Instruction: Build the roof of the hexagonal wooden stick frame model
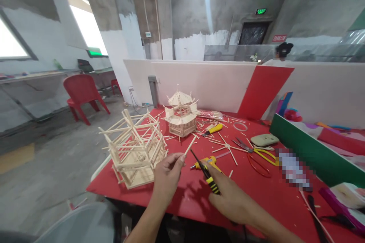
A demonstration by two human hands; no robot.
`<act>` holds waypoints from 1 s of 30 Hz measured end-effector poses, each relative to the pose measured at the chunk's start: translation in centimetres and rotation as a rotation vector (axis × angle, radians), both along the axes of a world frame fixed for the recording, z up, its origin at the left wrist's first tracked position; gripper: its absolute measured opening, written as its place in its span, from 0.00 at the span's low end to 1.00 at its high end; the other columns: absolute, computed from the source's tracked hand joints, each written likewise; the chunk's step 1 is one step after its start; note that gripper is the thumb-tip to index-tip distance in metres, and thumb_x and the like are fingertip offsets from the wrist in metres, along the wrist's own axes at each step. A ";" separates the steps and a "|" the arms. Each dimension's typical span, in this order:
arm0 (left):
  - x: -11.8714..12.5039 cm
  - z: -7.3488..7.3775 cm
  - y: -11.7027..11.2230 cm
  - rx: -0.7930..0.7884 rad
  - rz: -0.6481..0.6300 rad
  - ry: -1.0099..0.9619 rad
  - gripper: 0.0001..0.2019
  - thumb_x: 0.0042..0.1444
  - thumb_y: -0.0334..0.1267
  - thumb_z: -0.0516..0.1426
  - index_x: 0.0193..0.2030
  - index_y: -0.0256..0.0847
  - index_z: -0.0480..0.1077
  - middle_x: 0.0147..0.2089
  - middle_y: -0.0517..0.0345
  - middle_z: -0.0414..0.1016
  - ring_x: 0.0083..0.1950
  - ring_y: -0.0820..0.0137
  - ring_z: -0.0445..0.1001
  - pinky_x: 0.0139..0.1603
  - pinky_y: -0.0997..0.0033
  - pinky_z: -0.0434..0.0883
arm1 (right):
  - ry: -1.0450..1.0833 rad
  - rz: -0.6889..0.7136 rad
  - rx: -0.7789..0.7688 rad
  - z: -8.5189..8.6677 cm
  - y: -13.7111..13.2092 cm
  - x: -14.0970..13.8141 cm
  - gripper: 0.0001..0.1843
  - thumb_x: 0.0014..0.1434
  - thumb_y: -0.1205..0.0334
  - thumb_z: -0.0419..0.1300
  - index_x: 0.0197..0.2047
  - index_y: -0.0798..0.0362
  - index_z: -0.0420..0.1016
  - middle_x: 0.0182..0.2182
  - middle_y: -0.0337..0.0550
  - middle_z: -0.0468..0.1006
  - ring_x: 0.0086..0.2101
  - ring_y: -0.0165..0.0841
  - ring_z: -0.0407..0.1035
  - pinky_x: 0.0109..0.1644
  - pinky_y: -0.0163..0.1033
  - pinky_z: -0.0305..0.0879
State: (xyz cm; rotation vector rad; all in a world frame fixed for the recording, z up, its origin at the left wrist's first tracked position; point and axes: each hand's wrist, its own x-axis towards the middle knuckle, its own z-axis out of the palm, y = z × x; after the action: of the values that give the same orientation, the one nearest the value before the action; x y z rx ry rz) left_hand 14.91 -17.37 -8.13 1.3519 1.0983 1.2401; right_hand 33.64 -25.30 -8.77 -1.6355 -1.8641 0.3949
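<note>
Between the thumb and fingers of my left hand (169, 174) is a thin wooden stick (190, 145), pointing up and away. My right hand (230, 196) grips a slim file (211, 182) with a black and yellow handle, its dark narrow end close to the stick. Whether the two touch, I cannot tell. Left of my left hand stands an open frame of wooden sticks (134, 152). Behind the hands is a small pagoda model (181, 115) with tiered roofs. A yellow glue gun (209, 160) lies just beyond my right hand, partly hidden by it.
On the red table (194, 201) lie a yellow utility knife (213, 129), pliers (256, 152), a star of joined sticks (227, 146), a beige computer mouse (264, 139) and several loose sticks. A green board (313, 148) borders the right side. A grey bin (82, 224) stands lower left.
</note>
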 end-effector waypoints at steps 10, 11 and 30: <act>-0.8 0.9 -0.6 0.205 -0.054 0.172 0.10 0.57 0.40 0.57 0.32 0.37 0.78 0.27 0.58 0.74 0.29 0.71 0.71 0.32 0.75 0.68 | 0.070 0.123 -0.356 0.8 1.1 -1.5 0.46 0.49 0.69 0.55 0.72 0.57 0.52 0.68 0.55 0.59 0.67 0.47 0.52 0.70 0.56 0.49; -0.9 0.8 -0.7 0.201 -0.063 0.171 0.10 0.57 0.40 0.57 0.32 0.37 0.77 0.27 0.58 0.73 0.29 0.70 0.71 0.31 0.75 0.68 | 0.079 0.133 -0.345 0.8 1.2 -1.5 0.46 0.48 0.69 0.55 0.72 0.56 0.52 0.67 0.55 0.60 0.67 0.47 0.53 0.70 0.56 0.49; -0.7 1.7 -1.3 0.214 -0.157 0.187 0.11 0.57 0.38 0.55 0.30 0.37 0.76 0.27 0.56 0.72 0.29 0.69 0.71 0.31 0.74 0.67 | 0.166 0.175 -0.286 0.4 1.6 -1.2 0.48 0.44 0.74 0.54 0.71 0.55 0.53 0.68 0.54 0.59 0.68 0.47 0.51 0.70 0.58 0.47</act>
State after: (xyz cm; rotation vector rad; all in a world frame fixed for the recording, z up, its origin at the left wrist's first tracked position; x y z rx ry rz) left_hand 14.18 -18.71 -6.44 1.7114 0.9848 1.1580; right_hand 32.40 -23.71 -8.42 -1.5657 -1.8953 0.8805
